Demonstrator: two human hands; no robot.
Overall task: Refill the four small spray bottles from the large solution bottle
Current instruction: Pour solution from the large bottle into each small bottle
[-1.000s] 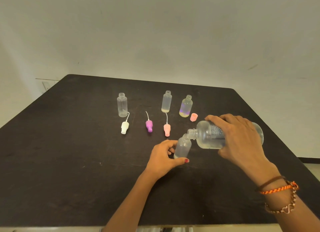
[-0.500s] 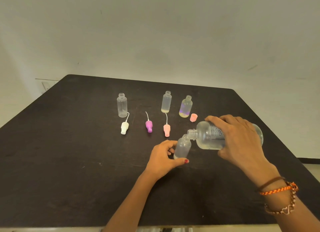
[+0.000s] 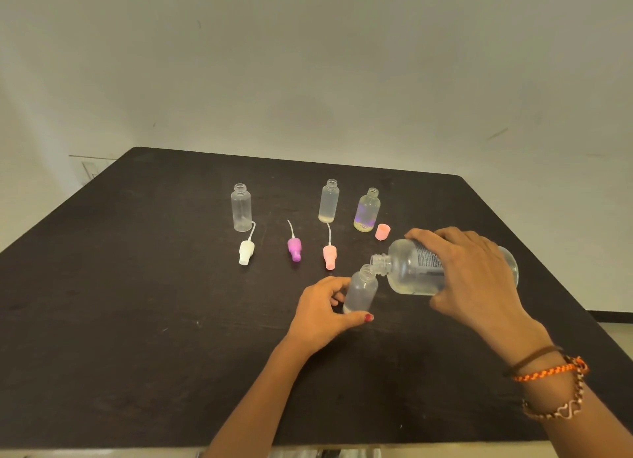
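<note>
a: near the 5 o'clock part of the table (image 3: pixel 137 320), what's the step in hand?

b: a pour. the right hand (image 3: pixel 476 279) is wrapped over the large solution bottle (image 3: pixel 411 272), tipped almost flat, its open neck pointing toward 9 o'clock and sitting just above the mouth of the small frosted spray bottle (image 3: pixel 359 291). the left hand (image 3: pixel 325 312) curls round that small bottle low down, thumb in front, holding it upright on the table.

a: how would you do it well?

b: both mouths are narrow, so i'd keep the lips nearly touching and raise the base of the large bottle only a little at a time. a thin stream is safer than a gulp. there looks to be only a shallow layer of liquid in the large bottle, so it may need a steeper tilt before anything runs.

a: and the left hand?

b: a firm grip at the base. the small bottle is light plastic, i'd guess, and would tip at a nudge from the neck.

a: how full is it?

b: too frosted to say; it looks mostly empty.

a: the others?

b: three open small bottles stand at 12 o'clock: a clear one (image 3: pixel 241 208), a tall frosted one (image 3: pixel 329 201) and a rounder one (image 3: pixel 367 211). white (image 3: pixel 246 251), purple (image 3: pixel 294 249) and pink (image 3: pixel 329 256) sprayer heads lie just before them, with a pink cap (image 3: pixel 382 232) beside the round one.
</note>
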